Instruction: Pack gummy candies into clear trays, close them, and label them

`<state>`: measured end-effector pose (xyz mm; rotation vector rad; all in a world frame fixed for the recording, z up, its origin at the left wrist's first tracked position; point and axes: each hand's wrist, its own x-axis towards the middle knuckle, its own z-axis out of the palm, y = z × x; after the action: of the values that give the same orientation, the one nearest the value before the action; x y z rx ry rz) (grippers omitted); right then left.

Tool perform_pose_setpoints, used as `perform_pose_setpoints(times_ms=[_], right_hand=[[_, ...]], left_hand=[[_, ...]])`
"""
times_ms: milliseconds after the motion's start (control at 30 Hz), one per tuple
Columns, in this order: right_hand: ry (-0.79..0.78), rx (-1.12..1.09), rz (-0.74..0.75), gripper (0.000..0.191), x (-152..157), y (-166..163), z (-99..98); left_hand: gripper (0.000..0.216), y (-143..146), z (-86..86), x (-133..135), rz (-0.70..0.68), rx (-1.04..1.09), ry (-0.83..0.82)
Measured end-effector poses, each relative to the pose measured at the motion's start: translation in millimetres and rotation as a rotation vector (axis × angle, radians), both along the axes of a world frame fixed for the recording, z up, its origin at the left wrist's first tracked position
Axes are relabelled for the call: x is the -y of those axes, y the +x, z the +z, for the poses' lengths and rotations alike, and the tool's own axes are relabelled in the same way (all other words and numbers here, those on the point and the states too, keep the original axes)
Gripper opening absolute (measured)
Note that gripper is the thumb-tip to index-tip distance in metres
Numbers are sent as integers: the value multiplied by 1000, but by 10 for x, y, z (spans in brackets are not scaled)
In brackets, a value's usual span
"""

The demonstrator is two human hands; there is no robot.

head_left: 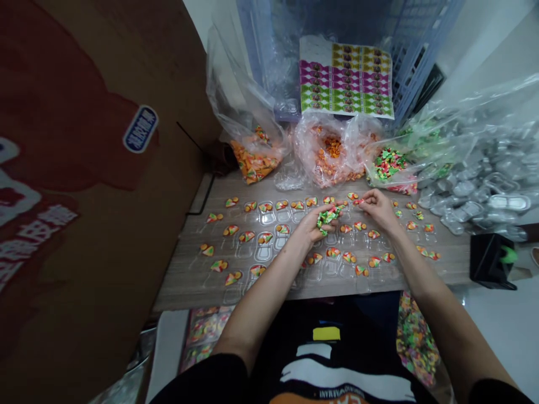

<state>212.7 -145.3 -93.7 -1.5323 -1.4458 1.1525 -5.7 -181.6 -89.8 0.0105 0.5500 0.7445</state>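
My left hand (pixel 310 225) is cupped around a bunch of small green-and-red candies (pixel 328 217), palm turned toward the right. Over the far rows of the table, my right hand (pixel 378 206) is closed in a pinch on a small red candy (pixel 359 201). Beneath and around both hands stand rows of clear plastic trays (pixel 264 252), many holding orange, red and green pieces such as this wedge-shaped candy (pixel 265 238). The tray under my right fingertips is partly hidden by them.
At the table's back edge are a bag of orange wedges (pixel 255 163), a bag of small orange candies (pixel 330 160) and a bag of green-and-red candies (pixel 389 163). Empty trays (pixel 475 191) pile up at right, near a black box (pixel 492 261). A large carton (pixel 96 224) walls the left.
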Motion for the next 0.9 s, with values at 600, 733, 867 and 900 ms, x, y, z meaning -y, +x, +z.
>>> perform_pose_setpoints(times_ms=[600,733,867,900], right_hand=[[243,946,129,14,-49,-53,-161],[224,1038,165,19,-28,-66,-117],[262,998,133,20,39,-71,-33],[297,948,105,20,67,-84,0]], left_hand=[[29,-277,-22,66,114,70,-38],[28,-241,-25,79,103,74,-23],[29,-226,8,101,101,74,-21],[29,-227,14,105,96,75,-22]])
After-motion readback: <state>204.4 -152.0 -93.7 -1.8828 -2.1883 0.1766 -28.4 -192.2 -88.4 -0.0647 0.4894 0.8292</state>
